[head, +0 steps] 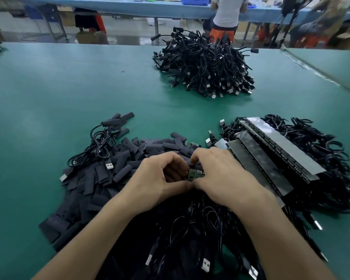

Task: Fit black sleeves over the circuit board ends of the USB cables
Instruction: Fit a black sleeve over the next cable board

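Note:
My left hand (160,178) and my right hand (220,176) meet above a heap of flat black sleeves (113,170) on the green table (69,87). Between their fingertips sits a small green circuit board (196,174). My right hand pinches the board, its fingers curled over it. The curled fingers of my left hand close in on the board's left side; what they hold is hidden. Black USB cables (190,239) lie tangled under my forearms. A second loose circuit board (191,143) lies just beyond the sleeves.
A large mound of cables with sleeves on them (206,67) sits at the far middle. Strips of boards with grey backing (271,150) and coiled cables lie at the right. A few sleeved cables (109,130) rest at the left. People stand at a far bench (227,11).

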{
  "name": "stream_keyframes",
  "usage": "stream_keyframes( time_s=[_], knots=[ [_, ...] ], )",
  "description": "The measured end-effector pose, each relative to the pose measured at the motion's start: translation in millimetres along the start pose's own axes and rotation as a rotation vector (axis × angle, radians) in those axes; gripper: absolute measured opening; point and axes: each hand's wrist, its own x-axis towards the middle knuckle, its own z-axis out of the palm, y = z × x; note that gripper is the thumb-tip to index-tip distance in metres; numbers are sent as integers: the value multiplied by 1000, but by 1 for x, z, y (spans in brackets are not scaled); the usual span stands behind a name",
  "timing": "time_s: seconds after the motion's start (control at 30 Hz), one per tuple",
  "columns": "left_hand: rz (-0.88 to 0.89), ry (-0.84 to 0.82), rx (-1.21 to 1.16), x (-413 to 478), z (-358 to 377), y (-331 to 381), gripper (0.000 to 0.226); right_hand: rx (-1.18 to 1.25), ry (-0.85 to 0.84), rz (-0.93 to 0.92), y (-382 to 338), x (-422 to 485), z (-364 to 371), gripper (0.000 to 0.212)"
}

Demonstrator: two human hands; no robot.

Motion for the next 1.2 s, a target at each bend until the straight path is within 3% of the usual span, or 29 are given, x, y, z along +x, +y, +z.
stream_keyframes(
  time_s=[0.2, 0.3, 0.63, 0.8, 1.03, 1.2],
  knots=[
    [-5, 6, -173, 2, -5, 4, 28, 330, 196, -131, 0, 3, -6, 17],
    [5, 14, -282, 1, -10, 5, 15, 517, 251, -144, 2, 6, -4, 19],
    [-3, 5, -429, 0, -21, 0, 10, 970, 103, -140, 10, 15, 7, 15],
    [7, -3, -412, -2, -21, 4, 8, 964, -24, -165, 9, 16, 10, 9],
    [-43, 35, -357, -1, -18, 5, 15, 797, -7, -164, 11, 17, 14, 22],
    [-83, 29, -433, -1, -20, 5, 13, 893, -40, -190, 10, 17, 15, 22]
  ],
)
